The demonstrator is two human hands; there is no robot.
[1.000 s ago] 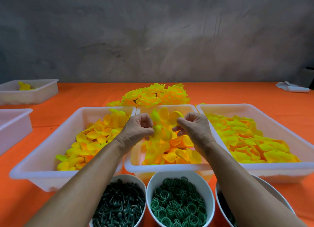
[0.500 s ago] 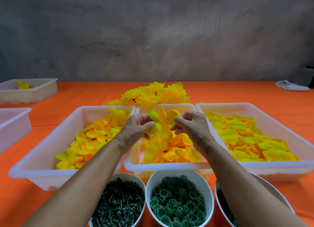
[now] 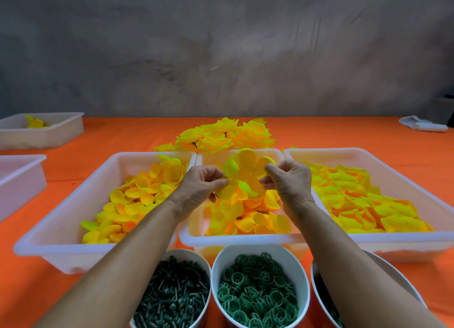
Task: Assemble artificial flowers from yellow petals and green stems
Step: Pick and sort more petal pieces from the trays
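Note:
A yellow petal layer point(image 3: 245, 174) with several lobes is spread out above the middle white tray point(image 3: 242, 239). My left hand point(image 3: 201, 186) pinches its left edge and my right hand point(image 3: 287, 180) pinches its right edge. Loose yellow petals fill the middle tray, the left tray point(image 3: 61, 231) and the right tray point(image 3: 415, 182). In front stand a bowl of dark green stems point(image 3: 172, 295), a bowl of green rings point(image 3: 258, 293) and a third bowl point(image 3: 383, 266) mostly hidden by my right forearm. Finished yellow flowers point(image 3: 226, 136) lie in a heap behind the trays.
An orange cloth point(image 3: 344, 136) covers the table. Two more white trays point(image 3: 41, 131) point(image 3: 19, 180) sit at the left, the far one holding a yellow piece. A white rolled cloth point(image 3: 425, 124) lies at the far right. A grey wall stands behind.
Both hands have lifted the petal layer a little out of the middle tray and pulled it apart, so it now shows flat and open between them.

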